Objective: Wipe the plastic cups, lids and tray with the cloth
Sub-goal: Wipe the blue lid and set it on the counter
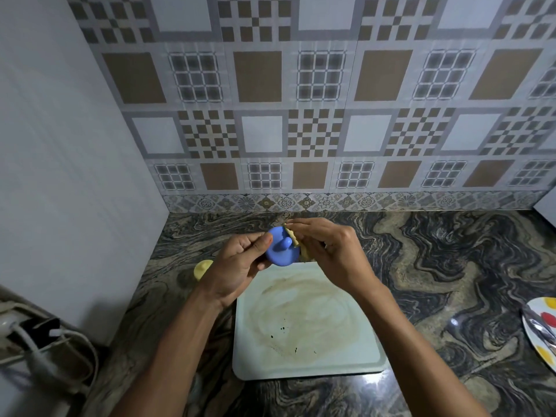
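My left hand (240,263) grips a round blue lid (281,251) with a knob, holding it in the air above the tray's far edge. My right hand (328,251) pinches a small yellowish cloth (296,240) against the lid's right edge. Most of the cloth is hidden under my fingers. The pale rectangular tray (307,323) lies flat on the counter below my hands, smeared with brownish stains and a few dark specks. A yellow lid or cup (202,268) peeks out behind my left wrist, mostly hidden.
The dark marbled counter (451,266) meets a patterned tile wall at the back and a plain wall on the left. A plate with coloured spots (541,329) and a spoon sits at the right edge. Cables and a plug (36,347) lie at lower left.
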